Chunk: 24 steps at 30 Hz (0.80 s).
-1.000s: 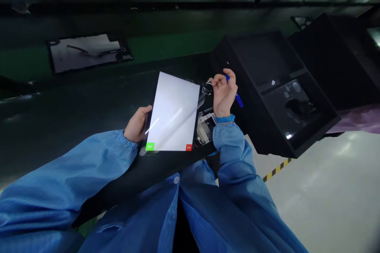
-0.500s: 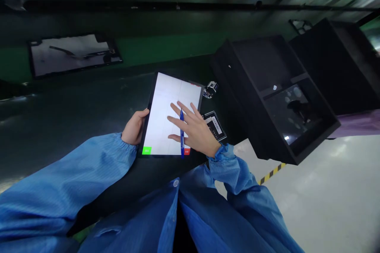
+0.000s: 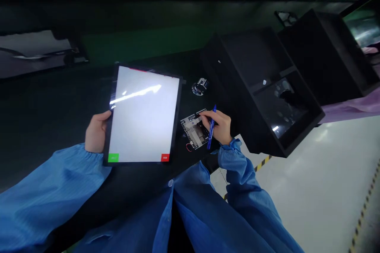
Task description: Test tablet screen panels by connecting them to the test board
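Observation:
My left hand (image 3: pixel 96 132) grips the left edge of a display panel (image 3: pixel 144 118) with a lit white screen and green and red boxes at its lower corners. The panel is tilted, and a bright streak of light reflects across its top. My right hand (image 3: pixel 219 125) is closed, with a blue pen (image 3: pixel 211 128) tucked between its fingers. Its thumb and fingertips are at the upper right edge of a circuit board (image 3: pixel 193 131) that has grey tape and a small red wire. Whether they pinch the board is hard to make out.
A shiny metal round object (image 3: pixel 200 86) sits on the dark table beyond the board. To the right stands a black open box (image 3: pixel 252 91) with a glassy compartment, and another black box (image 3: pixel 326 59) behind it. A dark-framed panel (image 3: pixel 38 53) lies at far left.
The display panel has moved left with my left hand, uncovering the circuit board. My right hand has left the screen, moved right to the board, and its spread fingers have drawn together.

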Motion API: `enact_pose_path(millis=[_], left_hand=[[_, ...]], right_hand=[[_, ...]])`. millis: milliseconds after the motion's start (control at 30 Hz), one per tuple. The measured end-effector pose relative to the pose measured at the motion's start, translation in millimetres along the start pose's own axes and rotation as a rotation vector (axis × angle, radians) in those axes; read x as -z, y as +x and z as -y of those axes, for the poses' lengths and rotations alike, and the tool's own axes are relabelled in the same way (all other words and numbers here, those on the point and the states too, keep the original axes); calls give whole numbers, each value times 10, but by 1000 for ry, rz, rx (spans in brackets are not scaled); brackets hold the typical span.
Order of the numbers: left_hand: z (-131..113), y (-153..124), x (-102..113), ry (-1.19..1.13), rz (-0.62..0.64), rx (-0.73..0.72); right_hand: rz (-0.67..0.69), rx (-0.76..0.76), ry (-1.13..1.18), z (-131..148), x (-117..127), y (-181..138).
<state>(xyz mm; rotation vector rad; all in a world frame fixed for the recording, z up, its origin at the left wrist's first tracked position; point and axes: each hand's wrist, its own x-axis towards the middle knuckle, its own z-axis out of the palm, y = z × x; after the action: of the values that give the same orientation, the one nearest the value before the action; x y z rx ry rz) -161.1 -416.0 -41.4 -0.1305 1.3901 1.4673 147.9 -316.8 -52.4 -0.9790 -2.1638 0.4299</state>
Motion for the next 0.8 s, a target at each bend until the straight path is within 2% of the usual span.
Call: enact_pose_path(millis=[67,133,200,300,367,500,600,667,800], left_hand=[[-24,1,-16,-9,-128,-41],[-23,-10,-38,-1,-177,-55],[-9,-24,-44,9,-153,-41],[1,-50,-41,29,-33,19],[-17,-80,-68,36,-23,43],[-92,-173,-224,28,-172,15],[-126,-238,-347,23,-294,-44],[-124,-258,-386,29,-358,-89],[-92,-230,-349,151,-430,-196]], right_hand=[[48,-29,-9,-126,-53,-55],[85,-53,-25,-187,-100,-90],[103,-60,-47,-207,-127,-103],[131,-36,-85,-222,-137,-100],[142,-13,-109,-235,-134,-92],[151,-36,-112,-170,-118,-82],[125,-110,-24,24,-101,-97],[205,-127,28,177,-96,-111],[457,-137,25,357,-97,-83]])
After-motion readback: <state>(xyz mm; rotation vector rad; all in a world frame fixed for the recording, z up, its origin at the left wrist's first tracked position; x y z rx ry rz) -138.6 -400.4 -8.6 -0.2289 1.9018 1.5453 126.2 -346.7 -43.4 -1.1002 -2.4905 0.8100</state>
